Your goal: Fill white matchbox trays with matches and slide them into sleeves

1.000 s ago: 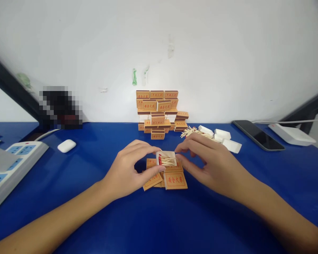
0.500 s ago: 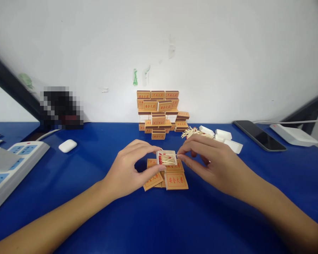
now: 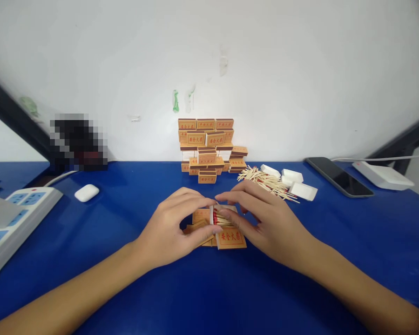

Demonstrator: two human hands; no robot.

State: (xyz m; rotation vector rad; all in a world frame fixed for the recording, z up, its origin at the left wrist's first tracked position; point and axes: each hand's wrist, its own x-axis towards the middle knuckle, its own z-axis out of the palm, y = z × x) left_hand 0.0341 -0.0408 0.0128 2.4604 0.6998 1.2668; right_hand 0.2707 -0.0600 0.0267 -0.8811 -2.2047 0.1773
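My left hand pinches a small white matchbox tray at its left end, between thumb and fingers. Inside lie several red-headed matches, heads to the left. Over the tray is my right hand, its thumb on the matches and its index finger near the far left corner; whatever lies between these fingertips is hidden. Beneath the tray, several flat yellow matchbox sleeves with red lettering lie on the table, partly covered by my hands.
Stacked matchboxes stand against the white wall. To their right are a pile of loose matches and several white trays. A phone and white box lie right; a power strip and white case lie left.
My right hand has moved left from beside the tray to over it, its thumb now covering part of the matches. A match end showed at its fingertips before. My left hand keeps its hold.
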